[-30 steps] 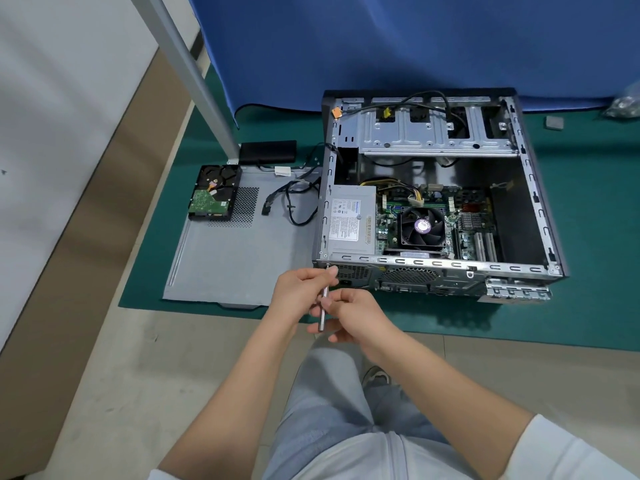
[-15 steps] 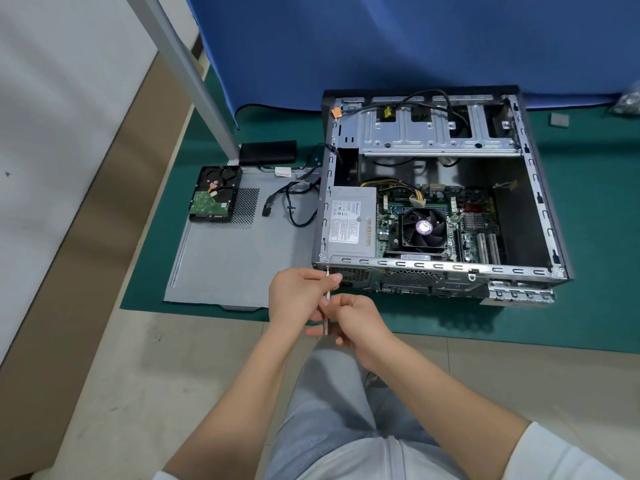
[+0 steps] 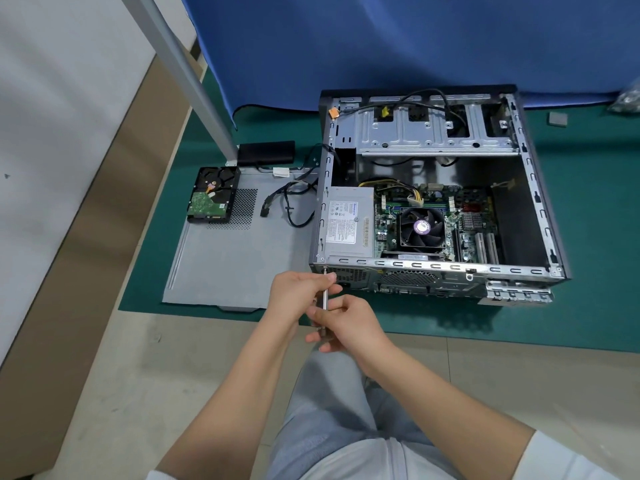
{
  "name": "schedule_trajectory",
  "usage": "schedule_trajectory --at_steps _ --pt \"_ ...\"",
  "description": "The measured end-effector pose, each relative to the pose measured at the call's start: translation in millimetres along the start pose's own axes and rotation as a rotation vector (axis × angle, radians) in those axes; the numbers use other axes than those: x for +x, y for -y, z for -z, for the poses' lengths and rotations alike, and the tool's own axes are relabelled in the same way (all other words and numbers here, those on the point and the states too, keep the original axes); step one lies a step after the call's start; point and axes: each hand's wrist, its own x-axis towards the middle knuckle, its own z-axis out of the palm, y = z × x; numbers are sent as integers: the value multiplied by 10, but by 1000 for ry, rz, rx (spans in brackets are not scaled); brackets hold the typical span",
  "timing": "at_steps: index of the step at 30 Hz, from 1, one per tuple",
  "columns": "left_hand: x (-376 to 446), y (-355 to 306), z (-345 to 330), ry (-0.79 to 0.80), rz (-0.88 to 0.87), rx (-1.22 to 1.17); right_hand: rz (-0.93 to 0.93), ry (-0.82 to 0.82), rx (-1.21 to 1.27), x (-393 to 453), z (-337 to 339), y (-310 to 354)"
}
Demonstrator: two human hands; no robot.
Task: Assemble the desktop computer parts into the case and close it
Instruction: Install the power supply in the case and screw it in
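Note:
An open computer case (image 3: 540, 209) lies on its side on the green mat, with a grey power supply (image 3: 348, 221), a motherboard and a black CPU fan (image 3: 421, 227) inside. A thin silver screwdriver (image 3: 325, 299) stands at the case's near left rear corner, its tip at a screw (image 3: 325, 270). My left hand (image 3: 299, 292) pinches the upper shaft. My right hand (image 3: 349, 323) grips the lower part of the screwdriver. A hard drive (image 3: 212, 195) lies on the grey side panel (image 3: 235, 265) to the left of the case.
Black cables (image 3: 291, 206) trail from the case over the panel. A black box (image 3: 266, 152) sits behind the panel beside a slanted grey metal leg (image 3: 187, 77). A blue cloth (image 3: 381, 46) hangs behind. The green mat (image 3: 588, 237) ends at a pale floor near my knees.
The screwdriver and both hands have risen slightly toward the case corner, so the tip now meets the screw. The case and parts have not moved.

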Motion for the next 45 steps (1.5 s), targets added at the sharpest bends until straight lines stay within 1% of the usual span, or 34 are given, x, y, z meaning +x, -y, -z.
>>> schedule_trajectory --at_steps 3,6,8,10,14,16,19,21,25,28,34,36,37,40,41,42,43,45 --pt "40 22 -8 -62 -65 118 34 -74 -32 -8 13 -25" --pt "56 44 -19 -135 -167 315 33 -68 -64 -8 32 1" --pt "52 58 -26 -152 -199 370 17 -50 -55 -11 26 10" --pt "60 54 -9 -111 -183 324 -2 -28 -36 -17 9 11" --pt "63 4 92 167 -37 138 -21 1 8 -27 12 28" --pt "63 15 113 215 -13 90 -25 21 22 -21 26 28" --pt "56 19 72 115 -21 67 -34 65 80 -11 53 32" --pt "56 6 43 54 -14 58 -32 60 100 -7 72 32" --pt "54 -20 7 -6 -5 57 -8 -2 90 -8 57 17" --pt "62 -9 -12 -61 -15 82 2 -19 31 -16 47 32" --pt "58 41 -4 -107 -135 186 -3 4 1 0 61 45" --pt "48 39 0 -84 -122 183 -7 10 20 -4 71 46" --pt "45 27 9 -37 -83 155 -7 13 26 -8 74 46" --pt "14 -41 65 217 95 22 -8 21 36 -21 63 39" --pt "9 -46 78 274 115 -14 -8 24 40 -25 55 39" --pt "13 -49 78 288 110 -36 -6 28 50 -26 52 45" --pt "19 -53 65 266 99 -44 -5 33 66 -26 56 53" --pt "24 -70 22 173 95 -31 -10 38 92 -29 76 68"
